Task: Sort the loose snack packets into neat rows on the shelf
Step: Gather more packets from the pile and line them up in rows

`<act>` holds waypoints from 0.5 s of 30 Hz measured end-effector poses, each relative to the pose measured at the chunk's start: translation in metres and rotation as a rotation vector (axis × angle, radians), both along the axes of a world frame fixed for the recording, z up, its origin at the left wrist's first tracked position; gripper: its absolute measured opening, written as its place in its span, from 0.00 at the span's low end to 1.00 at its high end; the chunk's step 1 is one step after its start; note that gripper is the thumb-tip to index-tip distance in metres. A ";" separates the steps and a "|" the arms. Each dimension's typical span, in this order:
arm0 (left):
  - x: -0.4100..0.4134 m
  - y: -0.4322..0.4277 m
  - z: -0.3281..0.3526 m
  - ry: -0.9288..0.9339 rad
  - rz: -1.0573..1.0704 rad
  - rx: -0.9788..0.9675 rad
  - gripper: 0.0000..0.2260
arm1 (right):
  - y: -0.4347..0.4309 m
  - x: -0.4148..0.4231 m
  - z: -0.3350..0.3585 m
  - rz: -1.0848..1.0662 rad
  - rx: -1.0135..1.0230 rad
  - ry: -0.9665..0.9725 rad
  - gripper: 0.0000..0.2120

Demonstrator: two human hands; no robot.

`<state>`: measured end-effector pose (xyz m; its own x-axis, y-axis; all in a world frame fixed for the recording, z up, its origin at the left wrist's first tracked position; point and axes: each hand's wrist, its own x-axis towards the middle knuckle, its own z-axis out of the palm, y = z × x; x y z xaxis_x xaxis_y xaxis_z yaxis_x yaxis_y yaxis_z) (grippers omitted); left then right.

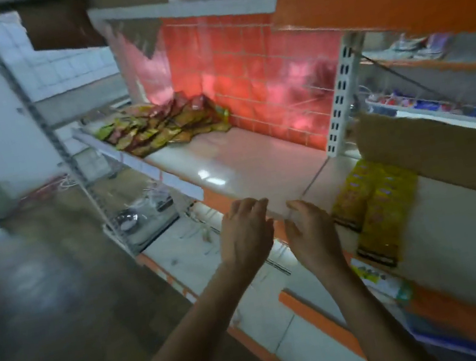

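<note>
Pale shelf point(243, 160), snack packets point(164, 123) heaped (blurred), left hand point(245, 232), right hand point(311, 228), fingers point(252, 206) loose, holding nothing

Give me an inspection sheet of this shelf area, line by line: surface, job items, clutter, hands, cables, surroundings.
Surface: white shelf, glossy, reflecting light.
Job's things: snack packets in a loose heap at the shelf's back left, no rows.
Clutter: yellow packets standing at the right, below a cardboard box.
Hands: left hand and right hand side by side at the shelf's front edge, fingers loosely curved, holding nothing.
Cables: blurred cords on the floor, left.
Surroundings: orange tiled back panel; more shelving right.
</note>
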<state>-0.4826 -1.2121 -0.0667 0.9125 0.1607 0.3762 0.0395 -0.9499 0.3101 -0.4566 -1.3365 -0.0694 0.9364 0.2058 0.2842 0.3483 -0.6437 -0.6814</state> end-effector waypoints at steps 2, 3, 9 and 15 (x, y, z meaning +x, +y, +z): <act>0.001 0.037 -0.001 0.005 0.060 -0.012 0.17 | 0.037 0.006 0.000 0.052 -0.015 0.024 0.17; 0.004 0.055 -0.003 0.004 0.085 -0.016 0.18 | 0.055 0.011 0.000 0.071 -0.020 0.041 0.17; 0.044 0.162 -0.014 0.018 0.173 -0.010 0.21 | 0.165 0.063 -0.004 0.143 0.016 0.072 0.17; 0.101 0.250 -0.012 0.066 0.251 0.020 0.23 | 0.254 0.125 0.001 0.180 0.063 0.161 0.18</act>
